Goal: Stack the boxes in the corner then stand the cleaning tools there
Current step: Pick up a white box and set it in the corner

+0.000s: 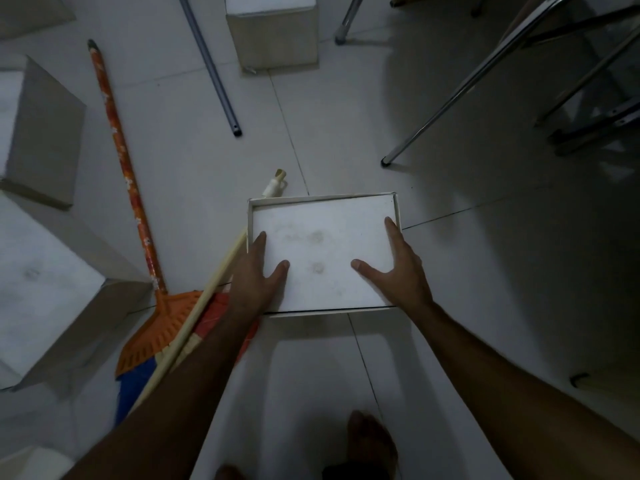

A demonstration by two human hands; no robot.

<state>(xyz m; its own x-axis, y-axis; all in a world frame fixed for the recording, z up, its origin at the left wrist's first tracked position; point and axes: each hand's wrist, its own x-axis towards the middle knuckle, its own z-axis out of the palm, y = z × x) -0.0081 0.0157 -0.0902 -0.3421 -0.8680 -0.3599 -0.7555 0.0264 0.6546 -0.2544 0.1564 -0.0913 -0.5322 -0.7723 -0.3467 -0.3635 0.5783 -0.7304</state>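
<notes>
A flat white box (pixel 322 244) is in front of me, above the tiled floor. My left hand (pixel 258 271) grips its left edge and my right hand (pixel 394 268) grips its right edge, thumbs on top. Left of it lies an orange-handled broom (pixel 119 161) with its orange and blue head (pixel 152 337) near my left forearm. A pale stick (pixel 214 278) lies across that head. A grey metal pole (pixel 214 71) lies on the floor further away. More boxes stand around: one far ahead (pixel 277 39), two at the left (pixel 45 133) (pixel 52 292).
Metal chair legs (pixel 460 91) and a folded frame fill the upper right. A small pale plastic fitting (pixel 275 183) lies just beyond the held box. My bare foot (pixel 370 441) is at the bottom. Another box corner (pixel 31 462) shows at the lower left.
</notes>
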